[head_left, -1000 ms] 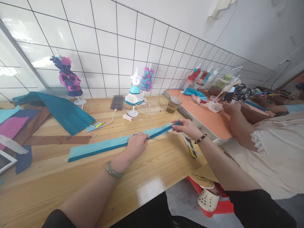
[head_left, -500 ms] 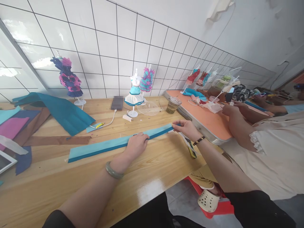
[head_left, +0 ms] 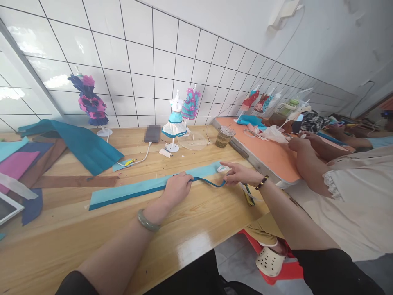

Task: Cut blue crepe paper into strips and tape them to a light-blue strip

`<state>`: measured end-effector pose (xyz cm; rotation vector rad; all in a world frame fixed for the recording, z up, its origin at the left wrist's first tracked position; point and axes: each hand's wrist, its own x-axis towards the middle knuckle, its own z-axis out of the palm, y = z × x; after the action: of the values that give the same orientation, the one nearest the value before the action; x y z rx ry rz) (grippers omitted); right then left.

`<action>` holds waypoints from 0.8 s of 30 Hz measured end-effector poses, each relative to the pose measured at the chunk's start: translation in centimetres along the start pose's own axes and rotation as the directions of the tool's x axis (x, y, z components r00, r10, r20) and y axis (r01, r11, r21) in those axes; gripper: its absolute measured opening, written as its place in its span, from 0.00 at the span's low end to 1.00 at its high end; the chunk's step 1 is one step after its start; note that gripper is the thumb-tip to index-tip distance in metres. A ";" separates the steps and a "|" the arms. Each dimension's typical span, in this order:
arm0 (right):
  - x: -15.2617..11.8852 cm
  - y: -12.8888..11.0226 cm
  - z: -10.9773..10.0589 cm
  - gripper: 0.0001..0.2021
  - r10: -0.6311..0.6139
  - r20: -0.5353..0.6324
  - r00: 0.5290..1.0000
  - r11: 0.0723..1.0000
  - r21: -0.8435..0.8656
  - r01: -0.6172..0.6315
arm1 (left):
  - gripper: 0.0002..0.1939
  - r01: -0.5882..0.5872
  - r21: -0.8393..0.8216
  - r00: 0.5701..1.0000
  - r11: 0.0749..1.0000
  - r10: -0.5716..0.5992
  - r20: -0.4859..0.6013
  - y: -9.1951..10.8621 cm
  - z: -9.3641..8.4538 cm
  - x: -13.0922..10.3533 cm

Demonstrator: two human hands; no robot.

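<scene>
A light blue strip (head_left: 132,189) of fabric or paper lies slantwise across the wooden table. Along its front edge runs a narrow dark teal strip (head_left: 123,200). My left hand (head_left: 179,186) has curled fingers and presses both strips down near the middle. To its right the dark teal strip sags loose, off the light blue one. My right hand (head_left: 241,175) pinches its right end, index finger pointing out over the light blue strip's end. A small white piece (head_left: 223,168), perhaps tape, lies under that finger. A yellow and black cutter (head_left: 249,196) rests beside my right wrist.
Small dressed mannequins (head_left: 174,119) stand along the tiled wall. A cup of liquid (head_left: 225,136) is behind my right hand. Teal fabric (head_left: 76,143) and coloured sheets lie left. At right, a co-worker's hands (head_left: 299,143) work over an orange table (head_left: 260,151).
My right hand has pulled the dark teal strip's right end off the light blue strip and toward me, leaving it slack. Its index finger has straightened. The left hand stays in place.
</scene>
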<state>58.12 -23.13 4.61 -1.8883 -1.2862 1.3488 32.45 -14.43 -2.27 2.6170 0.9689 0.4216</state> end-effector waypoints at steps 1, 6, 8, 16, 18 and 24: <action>0.1 0.1 0.0 0.44 0.004 -0.007 1.000 1.000 -0.014 -0.004 | 0.13 0.001 -0.001 1.000 1.000 -0.001 0.005 0.0 0.0 0.0; 1.3 0.6 0.1 0.33 0.003 -0.124 0.992 1.000 -0.022 -0.006 | 0.13 0.002 -0.003 1.000 1.000 -0.002 -0.002 0.0 0.0 0.0; 1.8 0.9 0.3 0.27 -0.026 -0.198 0.980 1.000 -0.020 0.023 | 0.13 0.000 -0.001 1.000 1.000 0.000 -0.009 -0.1 0.0 0.0; 2.1 3.3 -0.9 0.13 0.002 -0.506 0.862 0.986 0.145 0.083 | 0.13 -0.003 0.002 1.000 1.000 0.003 -0.010 -0.3 0.2 -0.1; 2.0 4.2 -1.8 0.12 0.032 -0.561 0.827 0.983 0.167 0.075 | 0.13 -0.004 0.003 1.000 1.000 0.004 -0.012 -0.3 0.2 0.0; 1.9 6.9 -4.8 0.12 0.096 -0.683 0.725 0.978 0.201 0.060 | 0.13 0.003 0.005 1.000 1.000 -0.003 -0.004 -0.1 0.2 0.1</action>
<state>65.42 -23.86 0.14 -1.9629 -0.7019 0.6155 32.47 -14.33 -2.45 2.6194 0.9766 0.4243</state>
